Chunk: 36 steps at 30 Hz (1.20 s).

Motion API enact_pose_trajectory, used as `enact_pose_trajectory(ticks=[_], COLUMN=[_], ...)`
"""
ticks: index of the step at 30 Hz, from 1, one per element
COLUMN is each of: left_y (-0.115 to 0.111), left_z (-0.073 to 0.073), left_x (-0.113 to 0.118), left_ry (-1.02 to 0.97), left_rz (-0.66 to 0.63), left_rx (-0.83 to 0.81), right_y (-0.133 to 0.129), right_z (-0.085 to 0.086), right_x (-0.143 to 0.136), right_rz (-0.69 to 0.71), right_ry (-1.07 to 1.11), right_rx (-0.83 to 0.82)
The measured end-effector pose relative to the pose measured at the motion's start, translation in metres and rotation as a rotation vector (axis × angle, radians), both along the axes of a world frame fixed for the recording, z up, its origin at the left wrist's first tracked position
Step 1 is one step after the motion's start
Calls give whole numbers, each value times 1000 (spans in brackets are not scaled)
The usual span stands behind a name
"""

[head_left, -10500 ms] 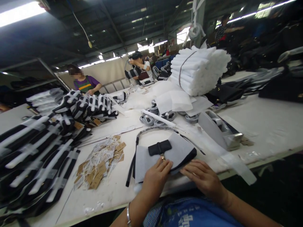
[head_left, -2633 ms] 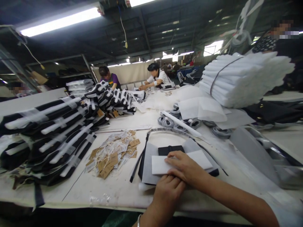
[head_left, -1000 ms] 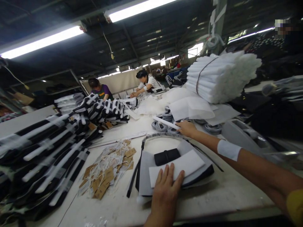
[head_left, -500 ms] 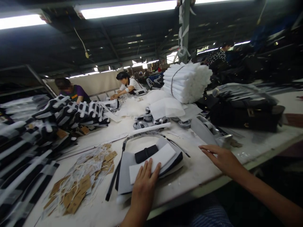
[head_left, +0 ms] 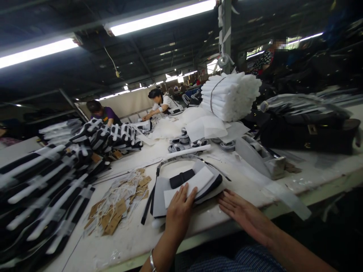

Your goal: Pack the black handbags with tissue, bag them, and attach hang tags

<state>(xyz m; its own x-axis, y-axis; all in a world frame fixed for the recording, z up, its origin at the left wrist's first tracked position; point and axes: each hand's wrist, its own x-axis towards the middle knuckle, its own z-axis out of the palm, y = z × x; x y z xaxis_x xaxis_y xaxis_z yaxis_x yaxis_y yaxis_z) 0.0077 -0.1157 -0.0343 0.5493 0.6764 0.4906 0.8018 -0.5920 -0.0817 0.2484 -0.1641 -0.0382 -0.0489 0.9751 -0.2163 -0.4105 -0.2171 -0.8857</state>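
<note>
My left hand lies with its fingers spread on a white padding strip. This strip rests on a flat black-and-grey bag, beside a small folded black piece. A strap loops around the bag's far and left sides. My right hand has its fingers stretched out by the bag's lower right edge; whether the fingertips touch it I cannot tell. Farther right, a translucent strip runs from a grey dispenser over the table's front edge.
Brown tags with strings are heaped left of the bag. Wrapped black-and-white straps pile up at far left. Behind stand coiled straps and a tied bundle of white rolls. A black bag sits right. Several people work beyond.
My right hand has moved left and nearer, to the bag's edge. A translucent strip now stretches from the dispenser past the table edge. My left hand stays on the padding; the view has shifted.
</note>
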Motion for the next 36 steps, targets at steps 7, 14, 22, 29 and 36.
enact_pose_trajectory(ticks=[7, 14, 22, 29, 36], left_y=[3, -5, -1, 8, 5], left_z=[2, -12, -12, -6, 2], left_x=[-12, -8, -15, -30, -32], left_ry=[-42, 36, 7, -35, -114], left_rz=[-19, 49, 65, 92, 127], left_rx=[-8, 134, 172, 85, 35], right_y=[13, 6, 5, 21, 62], right_z=[2, 28, 39, 25, 8], right_x=[-28, -63, -71, 16, 135], right_rz=[-1, -26, -40, 148, -149], right_ry=[195, 405, 393, -817, -1842], right_rx=[-126, -119, -56, 413, 514])
